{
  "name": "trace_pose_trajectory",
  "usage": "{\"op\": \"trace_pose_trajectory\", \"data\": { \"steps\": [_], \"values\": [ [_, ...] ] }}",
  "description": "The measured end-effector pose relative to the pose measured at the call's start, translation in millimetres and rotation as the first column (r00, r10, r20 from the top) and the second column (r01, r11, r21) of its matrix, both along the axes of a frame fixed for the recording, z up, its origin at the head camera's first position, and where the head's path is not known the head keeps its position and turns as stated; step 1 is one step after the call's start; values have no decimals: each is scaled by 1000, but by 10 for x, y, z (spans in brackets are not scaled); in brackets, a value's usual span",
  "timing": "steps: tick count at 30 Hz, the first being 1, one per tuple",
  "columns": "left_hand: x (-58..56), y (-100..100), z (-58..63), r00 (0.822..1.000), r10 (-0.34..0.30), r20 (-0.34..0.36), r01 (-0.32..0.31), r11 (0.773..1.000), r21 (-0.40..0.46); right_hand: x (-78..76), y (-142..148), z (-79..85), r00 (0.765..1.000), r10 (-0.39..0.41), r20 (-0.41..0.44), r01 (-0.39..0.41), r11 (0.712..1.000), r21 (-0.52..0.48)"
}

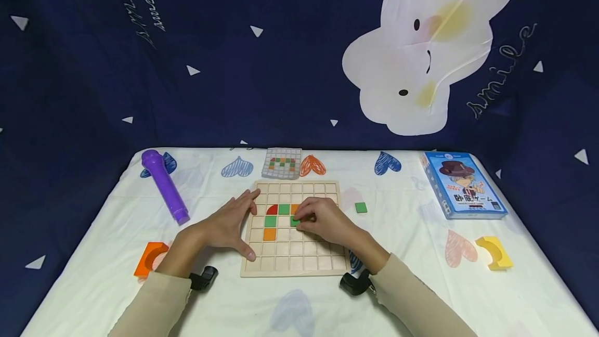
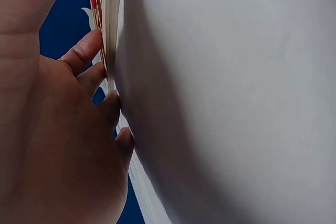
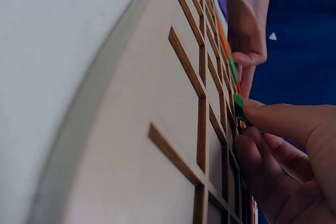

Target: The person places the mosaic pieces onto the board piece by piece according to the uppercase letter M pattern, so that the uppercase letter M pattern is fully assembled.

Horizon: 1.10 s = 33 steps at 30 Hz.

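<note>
A wooden grid board lies flat on the cloth in the head view. My left hand rests along its left side, thumb near the lower corner and fingertips near the upper one. With thumb and fingers, my right hand pinches a small green tile at a cell near the board's middle. Left of it sit a red rounded tile, two green tiles, one in the top row, and an orange tile. Another orange tile is partly covered by the right fingers.
A pattern card lies behind the board, and a loose green tile to its right. Farther out are a purple microphone-shaped object, an orange arch block, a blue game box and a yellow arch block.
</note>
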<state>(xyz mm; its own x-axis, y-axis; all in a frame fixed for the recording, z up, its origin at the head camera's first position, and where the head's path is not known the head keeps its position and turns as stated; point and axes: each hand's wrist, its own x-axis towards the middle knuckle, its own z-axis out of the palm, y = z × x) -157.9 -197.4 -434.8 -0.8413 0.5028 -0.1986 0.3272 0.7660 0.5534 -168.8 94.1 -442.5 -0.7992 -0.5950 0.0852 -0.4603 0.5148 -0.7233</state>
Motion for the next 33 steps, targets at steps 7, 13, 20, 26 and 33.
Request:
{"op": "trace_pose_trajectory", "data": {
  "steps": [7, 13, 20, 26, 33],
  "values": [
    [-7, 4, 4, 1000, 4, 7, -4, 1000, 5, 10, -23, -4, 1000, -26, -17, 27, 999, 42],
    [-2, 1, -4, 1000, 5, 7, -5, 1000, 5, 31, -24, -8, 999, -37, -36, 39, 997, 62],
    [-6, -5, -8, 1000, -3, 0, 3, 1000, 10, 35, -12, 13, 998, -5, -56, 8, 998, 61],
    [-9, -12, -8, 1000, -10, -7, 10, 1000, 12, 28, -12, 10, 996, 23, -83, -16, 996, 88],
    [-4, -8, -1, 1000, -6, 0, 6, 1000, 6, 27, -15, 24, 995, 33, -93, -24, 994, 102]
  ]
}}
